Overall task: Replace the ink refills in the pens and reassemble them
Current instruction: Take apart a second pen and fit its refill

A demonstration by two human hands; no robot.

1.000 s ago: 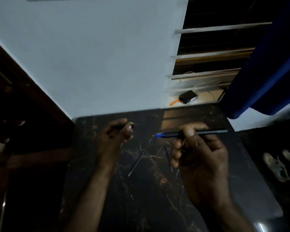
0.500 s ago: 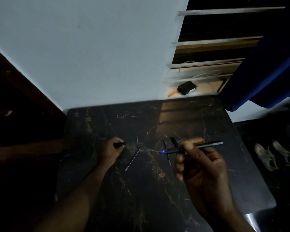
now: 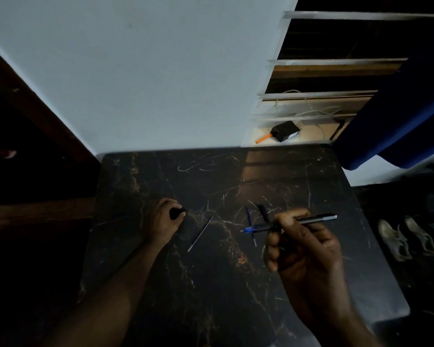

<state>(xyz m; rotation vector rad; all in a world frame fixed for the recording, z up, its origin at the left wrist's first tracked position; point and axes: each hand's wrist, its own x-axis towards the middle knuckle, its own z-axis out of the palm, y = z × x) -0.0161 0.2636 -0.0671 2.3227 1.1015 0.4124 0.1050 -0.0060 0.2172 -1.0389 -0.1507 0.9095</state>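
Note:
My right hand [image 3: 303, 249] grips a dark pen [image 3: 288, 223] with a blue tip, held level above the black marble table [image 3: 211, 284], tip pointing left. My left hand [image 3: 164, 221] rests low on the table at the left, fingers closed on a small black pen cap [image 3: 178, 212]. Between my hands a thin ink refill [image 3: 200, 234] lies slanted on the table. A second, blue refill [image 3: 250, 225] lies under the pen's tip, and a black pen part [image 3: 263, 212] sits just behind it.
The table's far edge meets a white wall. On a ledge at the back right lie a black box [image 3: 286, 131] with an orange piece, plus cables. A blue curtain [image 3: 396, 116] hangs at the right. Shoes [image 3: 409, 237] lie on the floor to the right.
My left hand has dropped from mid-air down to the table at the left with the cap. My right hand, with the pen, has lowered and stayed over the blue refill.

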